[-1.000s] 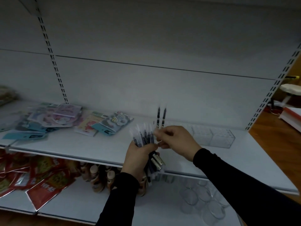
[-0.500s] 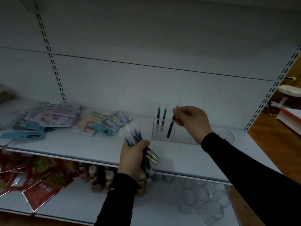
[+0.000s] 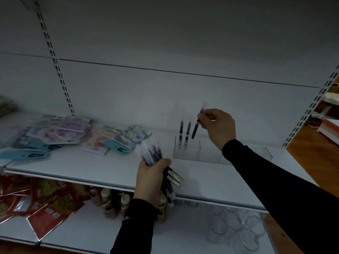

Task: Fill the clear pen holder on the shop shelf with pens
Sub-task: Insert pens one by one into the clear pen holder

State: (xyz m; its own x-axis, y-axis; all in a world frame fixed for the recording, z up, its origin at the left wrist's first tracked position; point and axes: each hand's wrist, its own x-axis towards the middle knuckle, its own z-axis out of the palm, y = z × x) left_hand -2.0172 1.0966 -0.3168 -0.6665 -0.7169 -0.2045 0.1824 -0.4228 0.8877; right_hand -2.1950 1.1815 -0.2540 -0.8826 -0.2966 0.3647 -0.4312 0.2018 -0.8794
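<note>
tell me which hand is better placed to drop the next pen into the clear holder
Right. The right hand already pinches a single pen just above the clear pen holder, beside the two standing pens. The left hand grips the bundle of pens, nearer the shelf's front edge.

Two pens (image 3: 184,134) stand in the holder (image 3: 190,153), right of packets (image 3: 126,139).

Right hand (image 3: 219,128) pinches a pen (image 3: 196,129) above the clear holder (image 3: 198,153).

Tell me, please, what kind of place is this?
Probably a small shop: slotted white shelving, packaged stationery cards laid out for sale, red snack packets on the shelf below, and a clear pen holder being stocked.
</note>
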